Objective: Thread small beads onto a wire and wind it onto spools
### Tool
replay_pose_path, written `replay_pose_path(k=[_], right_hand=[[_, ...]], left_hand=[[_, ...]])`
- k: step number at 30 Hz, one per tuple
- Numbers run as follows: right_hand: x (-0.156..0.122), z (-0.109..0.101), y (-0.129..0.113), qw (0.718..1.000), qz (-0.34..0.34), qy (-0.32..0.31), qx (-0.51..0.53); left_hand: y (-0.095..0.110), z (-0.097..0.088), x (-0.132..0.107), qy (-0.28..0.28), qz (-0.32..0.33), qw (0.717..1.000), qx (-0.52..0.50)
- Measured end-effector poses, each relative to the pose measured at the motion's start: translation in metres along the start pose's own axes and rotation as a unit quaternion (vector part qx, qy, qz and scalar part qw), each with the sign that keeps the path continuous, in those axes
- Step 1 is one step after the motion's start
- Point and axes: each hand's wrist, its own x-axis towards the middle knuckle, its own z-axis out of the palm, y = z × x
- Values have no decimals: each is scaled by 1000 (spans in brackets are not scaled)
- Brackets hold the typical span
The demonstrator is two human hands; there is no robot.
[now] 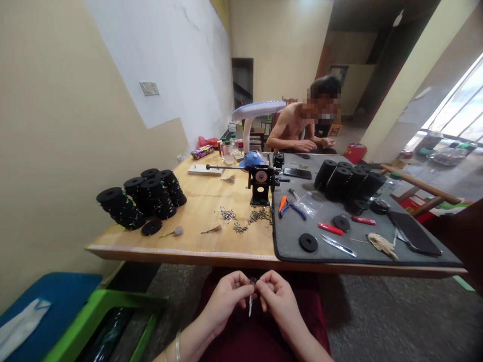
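Over my lap, just in front of the table edge, both hands meet at the fingertips. My left hand (226, 299) pinches a small dark piece (252, 281), too small to name, from which a thin white strand (250, 306) hangs. From the other side, the thumb and fingers of my right hand (278, 299) close on the same piece. On the table ahead lie small coloured beads (228, 214), brassy metal bits (260, 215), a feathery piece with an orange tip (212, 229) and a grey tuft on a stem (177, 231).
A black hand-cranked winder (259, 183) stands mid-table beside a desk lamp (260, 108). Stacks of black foam spools (151, 193) are at left, more spools (339, 181) at right. Tweezers (338, 246), pliers (293, 208) and a red-handled tool (330, 229) lie on a grey mat (298, 256). Another person (292, 128) sits opposite.
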Motion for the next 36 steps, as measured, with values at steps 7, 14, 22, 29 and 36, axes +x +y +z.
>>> replay_pose_path(k=[7, 14, 22, 29, 36], right_hand=[[-1, 3, 1, 999, -23, 2, -48], [-1, -1, 4, 992, -55, 10, -111], [-5, -1, -1, 974, -107, 27, -197], [-5, -3, 2, 961, -136, 36, -239], [-5, -3, 0, 963, -124, 33, -237]], left_hand=[[-1, 5, -3, 20, 49, 997, 61], [-7, 4, -2, -2, 74, 994, 84], [-10, 1, -2, -6, 93, 990, 106], [-10, 0, -3, -5, 98, 990, 103], [-7, 2, -4, -7, 107, 989, 100]])
